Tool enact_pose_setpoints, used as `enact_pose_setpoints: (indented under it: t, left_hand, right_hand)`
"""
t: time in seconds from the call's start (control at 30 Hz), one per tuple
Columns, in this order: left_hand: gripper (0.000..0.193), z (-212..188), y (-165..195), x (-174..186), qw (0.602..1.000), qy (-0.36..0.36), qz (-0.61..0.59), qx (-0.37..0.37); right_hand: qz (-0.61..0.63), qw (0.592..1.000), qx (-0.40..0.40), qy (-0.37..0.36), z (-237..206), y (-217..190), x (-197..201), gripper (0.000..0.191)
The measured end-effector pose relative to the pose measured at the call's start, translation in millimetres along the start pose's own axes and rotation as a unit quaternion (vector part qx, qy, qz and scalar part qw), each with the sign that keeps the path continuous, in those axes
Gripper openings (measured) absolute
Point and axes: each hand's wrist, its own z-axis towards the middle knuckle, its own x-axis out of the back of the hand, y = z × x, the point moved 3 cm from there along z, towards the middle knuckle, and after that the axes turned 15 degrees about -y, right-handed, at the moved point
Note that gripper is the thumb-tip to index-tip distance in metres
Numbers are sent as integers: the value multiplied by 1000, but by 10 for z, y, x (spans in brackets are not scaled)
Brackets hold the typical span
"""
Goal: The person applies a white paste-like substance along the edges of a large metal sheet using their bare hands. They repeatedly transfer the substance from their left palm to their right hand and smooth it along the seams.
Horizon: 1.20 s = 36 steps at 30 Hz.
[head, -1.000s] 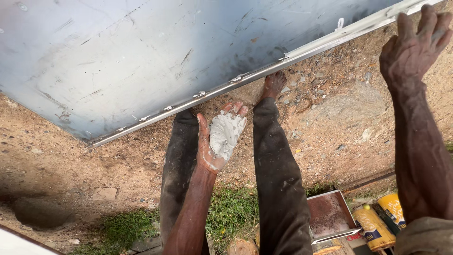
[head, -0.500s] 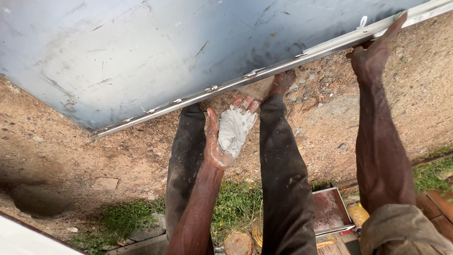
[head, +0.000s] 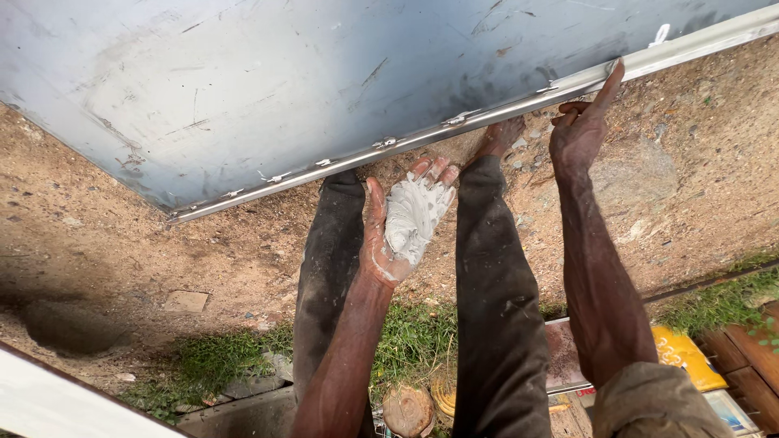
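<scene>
Left hand (head: 402, 223) cupped open below grey metal panel (head: 324, 89), palm heaped with white paste (head: 414, 215). Right hand (head: 580, 130) curled, forefinger touching panel's edge strip (head: 503, 109). Yellow package (head: 686, 357) far below panel.

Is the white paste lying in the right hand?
No, the white paste lies in the open left hand; the right hand touches the metal edge.
</scene>
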Motion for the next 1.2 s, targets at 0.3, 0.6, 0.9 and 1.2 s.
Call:
enact_pose_setpoints:
  t: [0.3,0.6,0.9,1.2]
  left_hand:
    - [92,-64,93,-55,1000,-12,2,-3]
    - [94,-76,217,-114,1000,-11,5,-15]
    - [91,-116,586,-392,997,-61,46,-28]
    - [97,-451,616,-1205,992,-89,89,27]
  right_hand:
    - [-60,993,-84,-54,-281,-461,-314,91]
    - [-180,969,-119,-120,-497,-982,-483,93]
    - [-75,936,-99,-330,-584,-1529,-178,91]
    - [161,929,269,-196,-2327,-3127,1019,65]
